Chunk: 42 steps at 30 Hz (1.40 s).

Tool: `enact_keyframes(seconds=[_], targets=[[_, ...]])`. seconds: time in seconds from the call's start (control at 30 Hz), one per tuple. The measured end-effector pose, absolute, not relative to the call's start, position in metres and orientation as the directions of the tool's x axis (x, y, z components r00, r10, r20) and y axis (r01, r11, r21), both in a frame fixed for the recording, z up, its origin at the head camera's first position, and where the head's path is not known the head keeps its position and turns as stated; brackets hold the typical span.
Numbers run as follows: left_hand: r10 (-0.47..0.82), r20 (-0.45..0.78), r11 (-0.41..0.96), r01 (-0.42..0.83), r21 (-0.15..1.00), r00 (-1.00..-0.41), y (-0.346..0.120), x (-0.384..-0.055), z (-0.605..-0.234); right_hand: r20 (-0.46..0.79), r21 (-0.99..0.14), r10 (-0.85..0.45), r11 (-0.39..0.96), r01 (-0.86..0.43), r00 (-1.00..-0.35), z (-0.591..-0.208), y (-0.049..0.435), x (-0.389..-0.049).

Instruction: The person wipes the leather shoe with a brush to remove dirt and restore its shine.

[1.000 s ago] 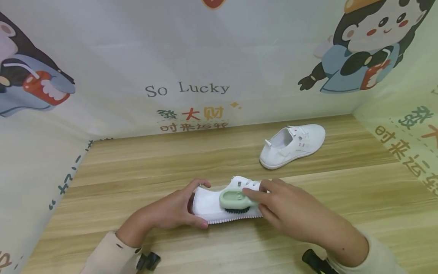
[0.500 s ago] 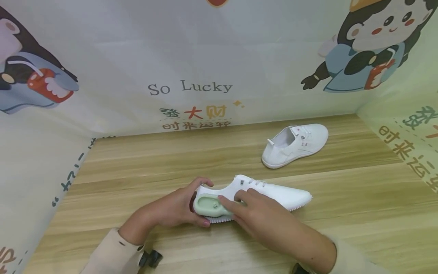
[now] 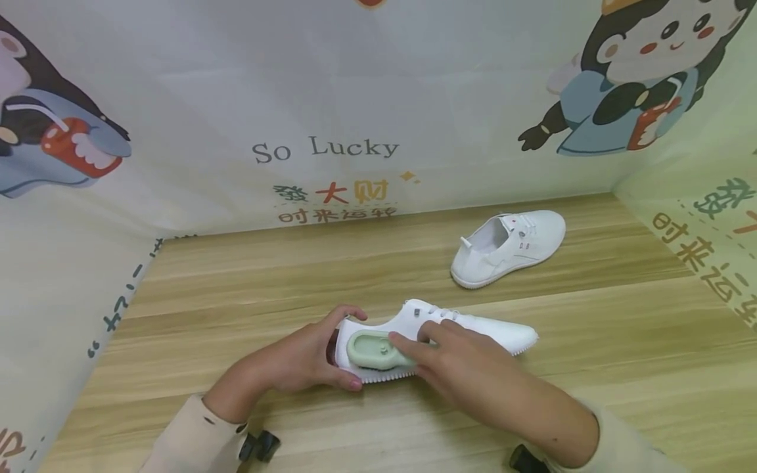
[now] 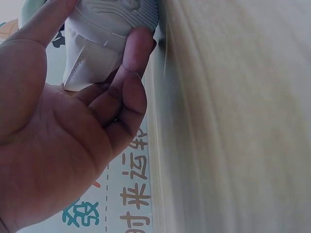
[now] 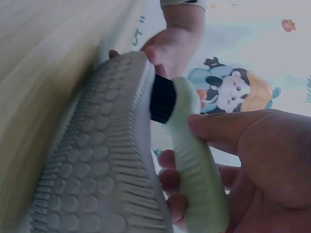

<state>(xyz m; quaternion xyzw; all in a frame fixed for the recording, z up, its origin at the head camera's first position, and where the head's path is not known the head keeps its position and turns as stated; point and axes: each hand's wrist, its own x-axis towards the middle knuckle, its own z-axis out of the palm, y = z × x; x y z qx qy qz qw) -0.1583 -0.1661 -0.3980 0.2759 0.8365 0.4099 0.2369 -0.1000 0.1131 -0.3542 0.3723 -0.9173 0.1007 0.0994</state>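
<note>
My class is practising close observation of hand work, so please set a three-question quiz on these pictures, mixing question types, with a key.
1. Fill in the blank: The right hand holds a light green ____ with dark bristles.
2. True or false: Both hands are off the far shoe.
3. Short answer: Which end of the near shoe does the left hand grip?

Key:
1. brush
2. True; it stands apart from both hands.
3. The heel.
</note>
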Motion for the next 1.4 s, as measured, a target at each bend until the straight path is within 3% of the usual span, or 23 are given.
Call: enact_keyframes(seconds=[0.3,0.67,1.07,1.4], targets=[[0.651,-0.187,0.513,0.246,0.822,-0.736,-0.166,-0.159,-0.397,0.167,-0.138,-0.652,0.727,-0.672,-0.740,-0.334,0.136,-0.100],[0.645,-0.203,0.518,0.227,0.825,-0.737,-0.166,-0.158,-0.398,0.148,-0.157,-0.680,0.701,-0.696,-0.718,-0.327,0.151,-0.104],[0.652,-0.163,0.524,0.284,0.803,-0.740,-0.166,-0.158,-0.397,0.252,-0.118,-0.690,0.674,-0.730,-0.678,-0.350,0.121,-0.098],[0.656,-0.165,0.522,0.285,0.804,-0.737,-0.167,-0.159,-0.397,0.271,-0.105,-0.672,0.691,-0.715,-0.689,-0.353,0.116,-0.095]])
